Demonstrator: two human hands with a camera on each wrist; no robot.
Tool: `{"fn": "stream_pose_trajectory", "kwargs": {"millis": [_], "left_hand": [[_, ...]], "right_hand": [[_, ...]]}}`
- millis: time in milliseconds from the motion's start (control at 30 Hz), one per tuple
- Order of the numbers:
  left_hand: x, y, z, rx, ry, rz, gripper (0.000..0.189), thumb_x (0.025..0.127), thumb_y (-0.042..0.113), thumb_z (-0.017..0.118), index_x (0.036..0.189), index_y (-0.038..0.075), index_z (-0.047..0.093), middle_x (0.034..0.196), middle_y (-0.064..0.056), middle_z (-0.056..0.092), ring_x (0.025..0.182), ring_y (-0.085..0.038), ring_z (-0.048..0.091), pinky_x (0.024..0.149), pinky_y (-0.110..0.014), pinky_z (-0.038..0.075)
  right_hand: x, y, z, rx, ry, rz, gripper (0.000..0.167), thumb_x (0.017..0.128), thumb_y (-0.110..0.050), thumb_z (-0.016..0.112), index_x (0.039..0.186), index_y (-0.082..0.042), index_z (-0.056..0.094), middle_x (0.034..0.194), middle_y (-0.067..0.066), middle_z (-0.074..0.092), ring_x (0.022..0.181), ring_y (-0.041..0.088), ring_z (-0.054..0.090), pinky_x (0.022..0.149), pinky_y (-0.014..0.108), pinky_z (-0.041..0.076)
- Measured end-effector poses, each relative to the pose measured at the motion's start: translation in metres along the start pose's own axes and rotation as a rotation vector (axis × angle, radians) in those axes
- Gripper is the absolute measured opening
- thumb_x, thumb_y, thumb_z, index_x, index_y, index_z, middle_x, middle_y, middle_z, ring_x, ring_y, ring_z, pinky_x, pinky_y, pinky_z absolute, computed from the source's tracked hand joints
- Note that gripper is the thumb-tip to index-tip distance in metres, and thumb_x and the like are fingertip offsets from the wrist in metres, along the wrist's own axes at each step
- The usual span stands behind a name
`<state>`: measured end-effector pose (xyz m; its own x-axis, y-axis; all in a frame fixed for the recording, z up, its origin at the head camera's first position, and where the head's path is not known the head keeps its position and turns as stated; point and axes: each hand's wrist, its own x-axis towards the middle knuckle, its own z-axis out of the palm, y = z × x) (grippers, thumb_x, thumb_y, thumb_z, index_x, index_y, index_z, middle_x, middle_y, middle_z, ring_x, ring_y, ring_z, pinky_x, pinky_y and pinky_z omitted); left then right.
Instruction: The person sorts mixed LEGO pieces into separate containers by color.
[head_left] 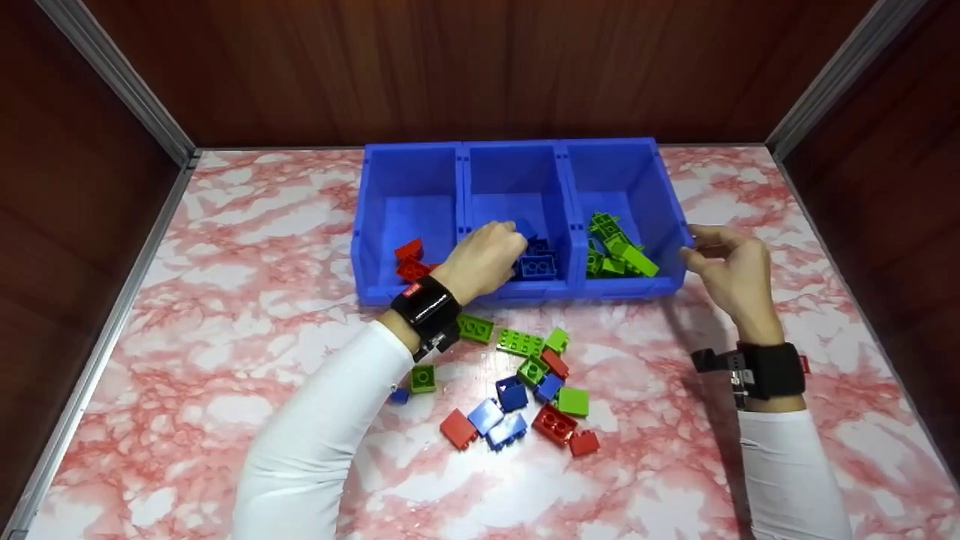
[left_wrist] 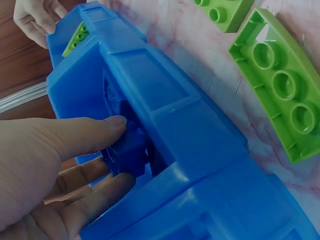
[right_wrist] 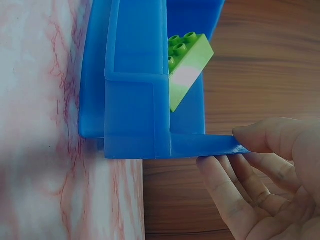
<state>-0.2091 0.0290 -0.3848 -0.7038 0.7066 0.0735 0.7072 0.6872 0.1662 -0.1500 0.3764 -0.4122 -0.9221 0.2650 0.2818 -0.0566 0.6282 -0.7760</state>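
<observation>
A blue bin (head_left: pixel 517 292) with three compartments stands toward the back of the table. My left hand (head_left: pixel 484 255) reaches into its middle compartment. Between the thumb and fingers of that hand is a blue brick (left_wrist: pixel 131 152), seen in the left wrist view; the head view hides it. Other dark blue bricks (head_left: pixel 538 266) lie in the same compartment. At the bin's right end, my right hand (head_left: pixel 731 274) pinches the side wall (right_wrist: pixel 210 145) between thumb and fingers. Red bricks (head_left: pixel 410 262) lie in the left compartment, green bricks (head_left: pixel 630 255) in the right one.
In front of the bin, loose bricks are scattered on the marbled table (head_left: pixel 637 472): a green brick (head_left: pixel 520 342), a red brick (head_left: pixel 459 428), a dark blue brick (head_left: pixel 512 394) and several more. Wood-grain panels (head_left: pixel 480 67) wall in the back and both sides.
</observation>
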Motion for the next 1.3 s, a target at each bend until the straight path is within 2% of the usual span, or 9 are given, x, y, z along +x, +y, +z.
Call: {"fn": "stream_pose_trajectory", "kwargs": {"millis": [300,467,600,733,933,1100,1300], "left_hand": [[0.002,0.002,0.003,-0.009,-0.035,-0.017,0.029,0.091,0.013,0.082,0.115,-0.002,0.075,0.114,-0.019,0.073,0.104,-0.037,0.072,0.099,-0.048,0.060],[-0.006,0.003,-0.004,-0.048,-0.044,-0.013,0.037,0.093,0.019,0.081,0.125,0.001,0.073,0.123,-0.017,0.071,0.109,-0.035,0.069,0.102,-0.045,0.059],[-0.019,0.003,-0.012,-0.076,-0.019,0.020,0.039,0.096,0.022,0.078,0.128,0.002,0.071,0.122,-0.016,0.072,0.107,-0.032,0.069,0.096,-0.042,0.063],[-0.041,0.005,-0.023,-0.094,-0.015,0.059,0.038,0.098,0.027,0.075,0.126,0.002,0.070,0.119,-0.015,0.073,0.102,-0.028,0.071,0.090,-0.038,0.065],[-0.086,0.007,-0.028,-0.145,-0.081,0.087,0.034,0.096,0.025,0.077,0.121,0.003,0.070,0.113,-0.016,0.074,0.093,-0.025,0.070,0.080,-0.035,0.065],[-0.122,0.006,-0.017,-0.161,-0.170,0.045,0.036,0.092,0.025,0.081,0.120,0.006,0.073,0.112,-0.013,0.073,0.093,-0.024,0.068,0.078,-0.035,0.063],[-0.151,-0.002,0.002,-0.166,-0.224,0.020,0.035,0.087,0.023,0.085,0.115,0.006,0.075,0.107,-0.011,0.074,0.092,-0.026,0.069,0.079,-0.039,0.062]], "right_hand": [[0.001,0.000,0.001,-0.014,-0.015,0.016,0.033,0.090,-0.007,0.078,0.122,0.000,0.076,0.085,-0.024,0.065,0.078,-0.011,0.063,0.071,0.003,0.053],[0.002,0.000,0.001,-0.019,-0.014,0.008,0.032,0.090,-0.007,0.078,0.121,0.000,0.077,0.085,-0.025,0.064,0.077,-0.012,0.063,0.070,0.003,0.053],[0.002,0.001,0.001,-0.021,-0.015,0.016,0.033,0.090,-0.007,0.078,0.123,0.000,0.076,0.085,-0.026,0.064,0.078,-0.012,0.063,0.071,0.003,0.052],[0.002,0.000,0.001,-0.027,-0.016,0.018,0.034,0.090,-0.009,0.078,0.123,-0.001,0.076,0.086,-0.024,0.065,0.078,-0.011,0.063,0.071,0.004,0.052],[0.001,-0.003,-0.001,-0.033,-0.007,0.022,0.034,0.090,-0.011,0.079,0.122,-0.001,0.077,0.083,-0.027,0.065,0.078,-0.011,0.063,0.070,0.005,0.051],[0.000,-0.004,-0.002,-0.033,-0.011,0.015,0.034,0.091,-0.012,0.078,0.123,-0.001,0.077,0.084,-0.027,0.065,0.080,-0.009,0.063,0.071,0.006,0.051],[0.000,-0.002,-0.001,-0.019,-0.015,0.028,0.035,0.091,-0.009,0.078,0.124,0.000,0.076,0.085,-0.025,0.065,0.080,-0.009,0.063,0.071,0.005,0.052]]}}
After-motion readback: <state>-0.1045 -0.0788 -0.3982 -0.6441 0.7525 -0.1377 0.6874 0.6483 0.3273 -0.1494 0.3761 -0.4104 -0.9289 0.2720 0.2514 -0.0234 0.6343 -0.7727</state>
